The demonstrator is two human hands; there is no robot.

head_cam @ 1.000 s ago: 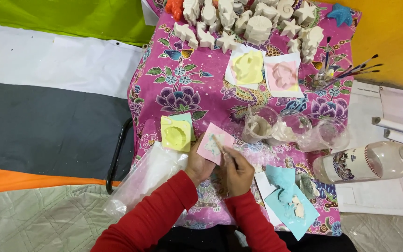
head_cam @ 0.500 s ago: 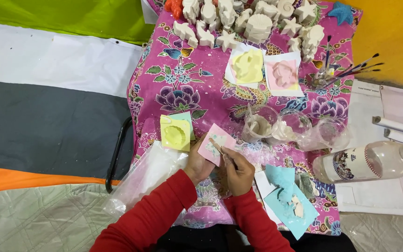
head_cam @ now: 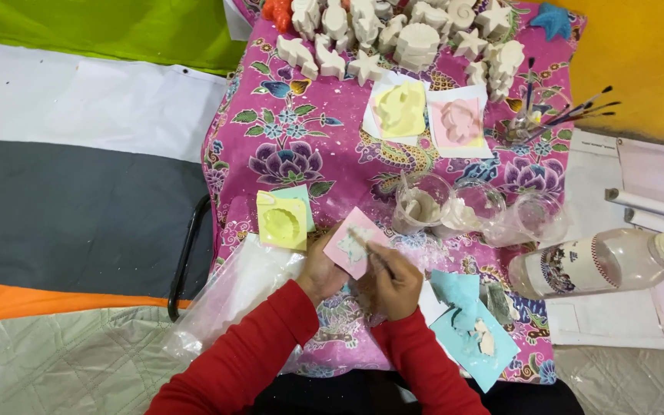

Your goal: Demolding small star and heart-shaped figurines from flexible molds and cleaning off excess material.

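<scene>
The left hand grips one pink mould; the right hand pinches, seemingly, a stick; three cups stand near.

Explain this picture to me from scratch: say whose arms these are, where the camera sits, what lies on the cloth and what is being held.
The camera is worn on a person's head and looks down, so the two red-sleeved arms are that person's own. The left hand holds a small pink mould. The right hand holds a thin stick-like tool with its tip at the mould. They work over a pink flowered cloth. On it lie a yellow mould, blue moulds, clear plastic cups, a cup of paintbrushes and, at the far edge, many white plaster figures. A clear bottle lies on its side to the right.
</scene>
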